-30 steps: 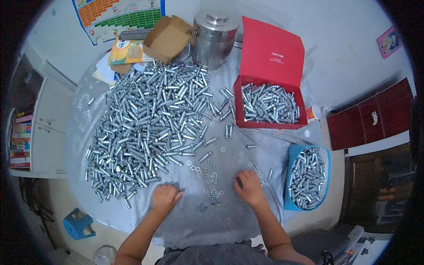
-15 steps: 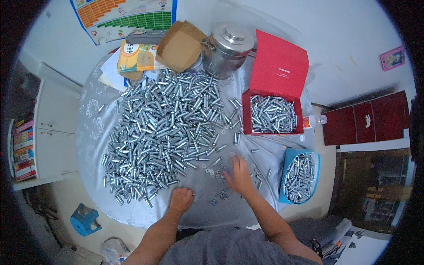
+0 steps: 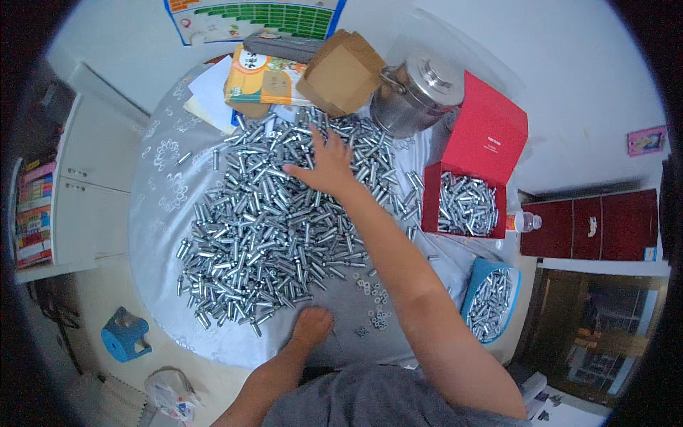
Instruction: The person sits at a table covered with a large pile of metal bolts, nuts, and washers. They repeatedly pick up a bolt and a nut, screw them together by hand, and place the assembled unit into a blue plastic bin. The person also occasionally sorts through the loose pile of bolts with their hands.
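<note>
1. Reaching forward since half a second ago, the right hand (image 3: 325, 167) now lies fingers spread on the far side of the bolt pile (image 3: 274, 228).
2. Left hand (image 3: 311, 327) rests flat on the tablecloth (image 3: 160, 213) at the pile's near edge.
3. Loose nuts (image 3: 373, 302) lie right of that hand.
4. A red box (image 3: 469, 185) stands right of the pile.
</note>
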The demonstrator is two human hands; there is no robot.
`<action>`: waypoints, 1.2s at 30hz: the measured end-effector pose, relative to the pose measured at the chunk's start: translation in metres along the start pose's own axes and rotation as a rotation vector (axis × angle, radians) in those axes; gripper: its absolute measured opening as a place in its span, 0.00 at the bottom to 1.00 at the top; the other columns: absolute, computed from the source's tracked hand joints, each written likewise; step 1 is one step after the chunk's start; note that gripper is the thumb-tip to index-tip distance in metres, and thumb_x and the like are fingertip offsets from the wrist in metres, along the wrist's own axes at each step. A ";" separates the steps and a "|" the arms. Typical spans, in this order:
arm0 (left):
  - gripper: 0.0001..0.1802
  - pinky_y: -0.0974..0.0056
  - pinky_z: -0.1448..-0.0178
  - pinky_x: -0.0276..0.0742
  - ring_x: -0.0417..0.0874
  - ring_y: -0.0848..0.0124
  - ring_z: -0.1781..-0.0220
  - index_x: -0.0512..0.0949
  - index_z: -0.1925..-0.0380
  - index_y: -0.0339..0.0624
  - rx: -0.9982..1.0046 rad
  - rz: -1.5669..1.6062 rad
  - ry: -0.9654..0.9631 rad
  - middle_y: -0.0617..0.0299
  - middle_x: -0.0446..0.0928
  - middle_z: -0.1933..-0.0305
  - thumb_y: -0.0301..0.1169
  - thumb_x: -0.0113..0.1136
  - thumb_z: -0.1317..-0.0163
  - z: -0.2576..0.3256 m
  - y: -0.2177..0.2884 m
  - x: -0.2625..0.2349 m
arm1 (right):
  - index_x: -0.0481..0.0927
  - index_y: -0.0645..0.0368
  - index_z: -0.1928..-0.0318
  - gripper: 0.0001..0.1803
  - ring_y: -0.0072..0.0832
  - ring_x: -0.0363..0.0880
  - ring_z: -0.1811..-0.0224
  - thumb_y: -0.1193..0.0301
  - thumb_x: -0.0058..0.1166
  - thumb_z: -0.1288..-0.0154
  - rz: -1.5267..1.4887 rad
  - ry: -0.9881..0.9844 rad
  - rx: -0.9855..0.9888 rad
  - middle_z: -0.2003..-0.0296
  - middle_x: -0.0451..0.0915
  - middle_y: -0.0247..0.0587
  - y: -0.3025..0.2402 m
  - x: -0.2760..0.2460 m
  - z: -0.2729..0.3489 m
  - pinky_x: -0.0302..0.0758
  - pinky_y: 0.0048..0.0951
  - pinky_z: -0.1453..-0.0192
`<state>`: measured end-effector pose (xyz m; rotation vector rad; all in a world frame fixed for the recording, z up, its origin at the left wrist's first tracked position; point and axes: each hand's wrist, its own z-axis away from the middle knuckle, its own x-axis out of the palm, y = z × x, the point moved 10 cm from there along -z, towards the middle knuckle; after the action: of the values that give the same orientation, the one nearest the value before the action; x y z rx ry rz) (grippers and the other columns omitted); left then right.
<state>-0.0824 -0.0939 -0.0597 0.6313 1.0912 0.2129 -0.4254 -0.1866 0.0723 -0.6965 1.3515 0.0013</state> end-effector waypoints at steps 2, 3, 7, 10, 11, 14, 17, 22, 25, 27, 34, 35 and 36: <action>0.09 0.55 0.60 0.68 0.73 0.62 0.65 0.73 0.73 0.46 0.012 0.002 0.054 0.60 0.72 0.68 0.38 0.54 0.50 0.001 -0.001 -0.005 | 0.48 0.45 0.34 0.55 0.56 0.41 0.33 0.32 0.51 0.60 0.031 -0.078 -0.063 0.37 0.47 0.62 -0.033 0.020 -0.010 0.35 0.64 0.37; 0.09 0.56 0.60 0.68 0.73 0.62 0.64 0.73 0.73 0.47 0.018 0.025 0.097 0.61 0.72 0.68 0.38 0.54 0.50 0.003 -0.003 0.000 | 0.49 0.42 0.34 0.54 0.56 0.39 0.33 0.32 0.51 0.60 0.061 -0.125 -0.089 0.36 0.46 0.61 -0.047 0.028 -0.012 0.34 0.65 0.37; 0.08 0.59 0.59 0.68 0.73 0.64 0.64 0.72 0.73 0.48 0.070 0.007 0.404 0.64 0.71 0.69 0.38 0.54 0.50 0.016 0.006 -0.025 | 0.63 0.42 0.41 0.46 0.57 0.38 0.33 0.40 0.57 0.62 0.174 -0.274 -0.069 0.36 0.46 0.58 -0.054 0.053 -0.007 0.37 0.68 0.39; 0.08 0.59 0.57 0.67 0.72 0.65 0.63 0.73 0.73 0.49 0.073 -0.020 0.437 0.66 0.71 0.69 0.38 0.54 0.50 0.019 0.011 -0.034 | 0.64 0.43 0.42 0.43 0.54 0.42 0.33 0.45 0.60 0.63 0.155 -0.222 -0.104 0.38 0.51 0.58 -0.051 0.047 0.002 0.38 0.69 0.40; 0.08 0.59 0.56 0.67 0.72 0.65 0.63 0.73 0.73 0.49 0.069 -0.026 0.401 0.66 0.71 0.69 0.38 0.54 0.50 0.018 0.011 -0.033 | 0.64 0.43 0.42 0.44 0.53 0.42 0.33 0.45 0.60 0.63 0.154 -0.211 -0.112 0.38 0.51 0.58 -0.049 0.046 0.006 0.37 0.70 0.40; 0.08 0.59 0.55 0.67 0.73 0.65 0.62 0.73 0.72 0.49 0.035 -0.019 0.227 0.65 0.71 0.68 0.37 0.54 0.50 0.012 0.009 -0.025 | 0.65 0.43 0.43 0.42 0.49 0.47 0.35 0.48 0.60 0.64 0.167 -0.090 -0.179 0.40 0.56 0.53 -0.042 0.041 0.024 0.40 0.68 0.40; 0.07 0.58 0.55 0.67 0.73 0.65 0.61 0.74 0.72 0.49 -0.025 0.026 0.008 0.64 0.72 0.68 0.36 0.54 0.50 0.005 0.004 -0.012 | 0.65 0.42 0.43 0.42 0.48 0.51 0.37 0.50 0.60 0.65 0.178 -0.016 -0.240 0.42 0.59 0.48 -0.036 0.030 0.045 0.42 0.67 0.40; 0.07 0.58 0.55 0.67 0.74 0.65 0.60 0.75 0.70 0.49 0.027 0.103 0.162 0.63 0.73 0.66 0.36 0.53 0.49 0.009 0.005 -0.014 | 0.66 0.42 0.43 0.39 0.47 0.54 0.38 0.53 0.60 0.62 0.173 0.040 -0.202 0.43 0.61 0.46 -0.008 0.014 0.075 0.44 0.65 0.40; 0.08 0.58 0.55 0.67 0.74 0.64 0.60 0.74 0.70 0.49 0.002 0.107 -0.008 0.63 0.73 0.66 0.36 0.53 0.49 0.005 0.005 -0.011 | 0.68 0.42 0.46 0.35 0.47 0.54 0.37 0.51 0.59 0.59 0.135 0.094 -0.192 0.43 0.61 0.44 0.016 0.010 0.087 0.41 0.68 0.41; 0.08 0.58 0.55 0.67 0.74 0.64 0.60 0.74 0.71 0.49 -0.040 0.114 -0.054 0.62 0.73 0.66 0.36 0.53 0.50 0.003 0.002 -0.007 | 0.68 0.43 0.46 0.35 0.47 0.52 0.36 0.52 0.60 0.59 0.175 0.088 -0.154 0.42 0.60 0.42 0.027 0.008 0.092 0.39 0.68 0.40; 0.08 0.59 0.55 0.66 0.73 0.65 0.60 0.73 0.71 0.48 -0.009 0.021 0.153 0.63 0.71 0.66 0.37 0.53 0.50 0.012 0.004 -0.017 | 0.65 0.39 0.42 0.41 0.51 0.49 0.36 0.49 0.62 0.62 0.251 0.182 0.040 0.40 0.58 0.45 0.092 -0.017 0.090 0.37 0.68 0.40; 0.08 0.59 0.55 0.66 0.72 0.65 0.60 0.73 0.71 0.48 -0.010 0.025 0.130 0.63 0.71 0.66 0.37 0.53 0.50 0.010 0.004 -0.014 | 0.64 0.39 0.41 0.43 0.51 0.49 0.36 0.49 0.62 0.63 0.242 0.193 0.071 0.40 0.58 0.46 0.103 -0.024 0.085 0.38 0.68 0.40; 0.09 0.59 0.55 0.66 0.72 0.65 0.60 0.73 0.71 0.48 -0.011 0.029 0.106 0.64 0.71 0.66 0.38 0.54 0.50 0.008 0.002 -0.008 | 0.59 0.40 0.39 0.47 0.49 0.53 0.38 0.50 0.63 0.64 0.297 0.195 0.137 0.42 0.60 0.50 0.114 -0.030 0.082 0.43 0.64 0.40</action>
<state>-0.0790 -0.0986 -0.0499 0.6315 1.1826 0.2799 -0.4041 -0.0466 0.0510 -0.3830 1.6169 0.0795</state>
